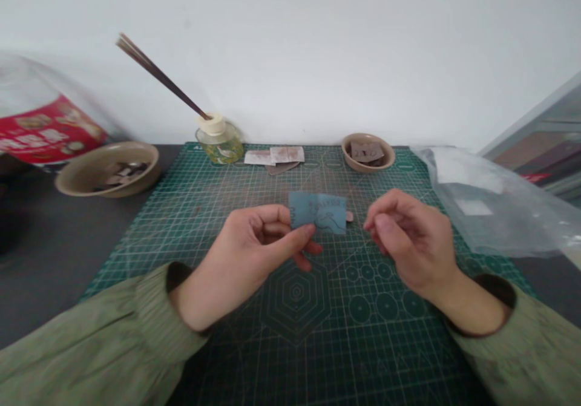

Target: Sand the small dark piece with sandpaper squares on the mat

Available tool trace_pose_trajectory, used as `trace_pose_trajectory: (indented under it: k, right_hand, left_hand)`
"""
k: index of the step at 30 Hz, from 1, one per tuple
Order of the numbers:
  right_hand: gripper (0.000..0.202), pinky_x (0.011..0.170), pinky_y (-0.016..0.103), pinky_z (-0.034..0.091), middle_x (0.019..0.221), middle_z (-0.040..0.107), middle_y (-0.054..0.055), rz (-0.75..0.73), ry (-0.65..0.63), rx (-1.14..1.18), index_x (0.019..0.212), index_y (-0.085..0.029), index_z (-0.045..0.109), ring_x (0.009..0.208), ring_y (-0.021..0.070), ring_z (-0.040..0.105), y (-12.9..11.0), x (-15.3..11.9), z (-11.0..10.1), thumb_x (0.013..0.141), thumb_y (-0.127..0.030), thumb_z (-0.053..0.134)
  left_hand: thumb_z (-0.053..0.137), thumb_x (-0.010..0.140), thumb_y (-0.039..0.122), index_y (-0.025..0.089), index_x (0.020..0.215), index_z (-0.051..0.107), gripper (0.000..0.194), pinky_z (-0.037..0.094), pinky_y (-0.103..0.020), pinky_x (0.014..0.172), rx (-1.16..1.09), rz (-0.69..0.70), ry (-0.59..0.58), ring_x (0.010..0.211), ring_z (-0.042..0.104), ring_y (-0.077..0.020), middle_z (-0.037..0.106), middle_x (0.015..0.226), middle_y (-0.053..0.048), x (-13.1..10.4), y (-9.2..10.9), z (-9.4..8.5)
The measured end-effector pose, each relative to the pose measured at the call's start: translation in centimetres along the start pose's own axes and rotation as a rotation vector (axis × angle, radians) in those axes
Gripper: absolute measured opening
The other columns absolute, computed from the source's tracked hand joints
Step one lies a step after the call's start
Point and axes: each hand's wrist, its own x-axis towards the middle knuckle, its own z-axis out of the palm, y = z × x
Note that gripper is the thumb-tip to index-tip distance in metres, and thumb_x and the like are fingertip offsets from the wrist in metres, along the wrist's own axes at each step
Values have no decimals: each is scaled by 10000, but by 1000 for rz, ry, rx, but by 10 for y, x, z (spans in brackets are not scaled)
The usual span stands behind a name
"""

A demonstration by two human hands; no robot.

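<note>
Between the thumb and fingers of my left hand [267,236] is a small blue rectangular sheet [333,212] with dark line drawing and lettering. It is held up above the green cutting mat [290,363]. A small pinkish tip [349,216] shows just past the sheet's right edge; whether it is a separate piece I cannot tell. My right hand [411,242] hovers to the right of the sheet, apart from it. Its fingers are curled and the thumb presses against them, so anything inside is hidden.
Brown flat pieces fill a small bowl [347,161] at the back; a larger bowl [66,182] with pieces stands left, by a red-labelled container [45,130]. A reed diffuser [220,143] and white paper packets [288,153] sit near the wall. A clear plastic bag [503,224] lies right.
</note>
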Motion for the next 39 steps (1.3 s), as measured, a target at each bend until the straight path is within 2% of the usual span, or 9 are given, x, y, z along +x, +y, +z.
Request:
trace_pose_trajectory:
  k: [3,6,13,17,21,27,33,39]
  right_hand:
    - [172,502,263,430,631,632,-52,86,-138,63,985,-230,719,516,126,564,1,3,2,1102,-354,699]
    - [226,512,255,424,626,623,-53,79,-220,92,908,-223,711,523,113,563,0,5,3,1105,-334,702]
    - [256,489,246,383,637,602,-55,120,-191,180,889,-214,707,518,98,535,0,2,1,1117,-329,704]
    - [272,487,235,383,632,588,-54,136,-175,234,886,-211,703,516,95,526,-1,1,0,1123,-345,704]
    - [267,473,232,368,628,586,-54,143,-180,265,901,-208,715,502,91,512,-1,0,-1,1123,-358,709]
    - [231,479,215,375,635,589,-64,123,-182,273,898,-213,723,510,79,514,-1,1,-1,1112,-299,722]
    - [174,474,195,373,647,618,-70,64,-187,273,925,-213,766,507,63,520,-5,1,-2,1094,-229,729]
    - [137,475,185,370,623,602,-75,45,-183,254,921,-204,770,500,60,514,-5,1,-3,1051,-167,749]
  left_hand:
    - [913,951,229,149,903,836,122,574,-130,559,-27,-5,-30,634,771,-107,874,816,-46,0,2,1]
    - [871,999,247,150,922,842,128,579,-134,574,-38,-11,-53,636,770,-105,869,811,-47,-1,3,1]
    - [833,1028,232,158,979,850,91,515,-126,557,-55,28,-124,673,716,-92,847,832,-39,-1,2,1]
    - [860,992,189,174,1035,858,46,478,-129,571,-27,94,-107,685,633,-76,808,846,-8,0,2,1]
    - [858,988,179,208,1006,884,43,479,-150,608,-4,139,-117,654,557,-71,761,810,13,-1,3,1]
    - [850,1002,198,212,976,894,53,511,-179,666,-6,146,-136,654,531,-80,742,796,10,-2,4,1]
    - [841,1020,211,206,1017,895,54,422,-148,576,-7,137,-154,683,544,-75,745,819,8,-1,1,-2]
    - [845,1031,248,212,1049,895,64,416,-152,572,1,115,-169,700,557,-77,755,846,2,-1,-2,-3]
